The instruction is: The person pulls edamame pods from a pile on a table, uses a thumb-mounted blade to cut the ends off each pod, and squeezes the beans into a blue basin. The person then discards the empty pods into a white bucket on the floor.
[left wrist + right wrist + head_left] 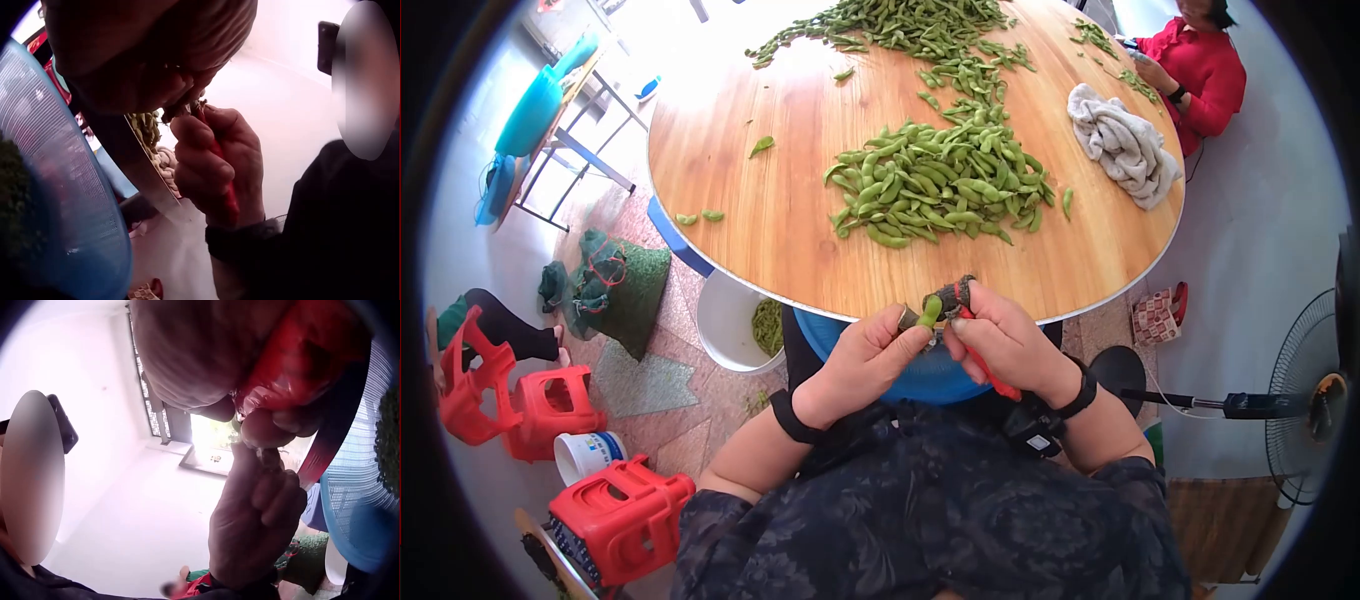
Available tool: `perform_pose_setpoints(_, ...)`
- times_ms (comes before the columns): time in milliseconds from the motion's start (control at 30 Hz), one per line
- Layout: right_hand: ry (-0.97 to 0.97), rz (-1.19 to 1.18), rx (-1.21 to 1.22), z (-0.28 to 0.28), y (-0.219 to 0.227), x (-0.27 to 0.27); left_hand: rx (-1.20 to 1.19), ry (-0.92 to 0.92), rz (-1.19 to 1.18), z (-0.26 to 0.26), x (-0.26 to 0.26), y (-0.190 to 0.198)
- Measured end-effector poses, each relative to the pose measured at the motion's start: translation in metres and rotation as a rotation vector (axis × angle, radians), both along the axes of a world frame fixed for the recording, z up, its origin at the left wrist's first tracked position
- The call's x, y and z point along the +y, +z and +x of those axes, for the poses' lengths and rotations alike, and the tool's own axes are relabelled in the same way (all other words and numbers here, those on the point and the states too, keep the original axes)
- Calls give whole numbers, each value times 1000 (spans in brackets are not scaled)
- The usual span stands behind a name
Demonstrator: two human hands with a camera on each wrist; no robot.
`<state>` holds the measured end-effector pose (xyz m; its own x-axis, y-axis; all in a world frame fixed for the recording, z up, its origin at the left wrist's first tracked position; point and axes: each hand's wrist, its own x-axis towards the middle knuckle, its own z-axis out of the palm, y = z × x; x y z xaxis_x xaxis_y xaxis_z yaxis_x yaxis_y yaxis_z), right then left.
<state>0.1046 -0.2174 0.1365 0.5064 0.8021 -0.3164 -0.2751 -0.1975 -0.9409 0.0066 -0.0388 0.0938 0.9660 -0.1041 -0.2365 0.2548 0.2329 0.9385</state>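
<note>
Between thumb and fingers, my left hand (pixel 862 358) pinches a green soybean pod (pixel 931 308) near the table's front edge. My right hand (pixel 1012 345) grips a red-handled tool (pixel 992 374); its working end is hidden at the pod. Dark wrapping (pixel 953 293) covers a right fingertip. In the left wrist view, the red handle (pixel 229 203) runs down through the curled right fingers. Both hands meet above a blue mesh basket (pixel 103 209) holding green bits. A pile of pods (pixel 945 185) lies on the round wooden table (pixel 750 220) just beyond the hands.
More pods (pixel 910 25) are heaped at the back. A grey cloth (pixel 1122 145) lies on the right. On the floor stand a white bucket (pixel 720 325), a green mesh sack (pixel 635 295) and red stools (pixel 625 515). A fan (pixel 1295 390) is at right; a person in red (pixel 1215 80) sits beyond.
</note>
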Motion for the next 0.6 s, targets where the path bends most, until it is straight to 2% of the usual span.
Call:
perform_pose_setpoints(67, 28, 5, 20, 0, -2, 1, -325, 105, 388, -2, -2, -5)
perform_pose_setpoints(100, 56, 8, 29, 0, -3, 2, -319, 103, 391, -4, -2, -5)
perform_pose_setpoints(167, 73, -1, -4, 0, -3, 2, -328, 115, 626, -7, -3, -2)
perform_pose_setpoints(200, 91, -13, -42, 0, -3, 2, -326, 113, 626, -7, -3, -1)
perform_pose_setpoints(267, 110, -42, -66, -1, 0, 1, -617, 128, 996, -8, -4, 0)
perform_pose_setpoints(400, 144, -115, -79, -3, -1, 2, -720, 98, 1084, -9, -4, 4)
perform_pose_setpoints(467, 130, -47, -22, -6, -10, 1, -579, 51, 852, -13, 0, 0)
perform_pose_setpoints(500, 121, 21, 32, -8, -14, 1, -576, 47, 852, -14, 3, 0)
perform_pose_setpoints(567, 109, 84, 105, -11, -15, 4, 163, -109, -260, -15, 9, -1)
perform_pose_setpoints(600, 98, 146, 173, -14, -15, 5, 168, -106, -257, -18, 8, -4)
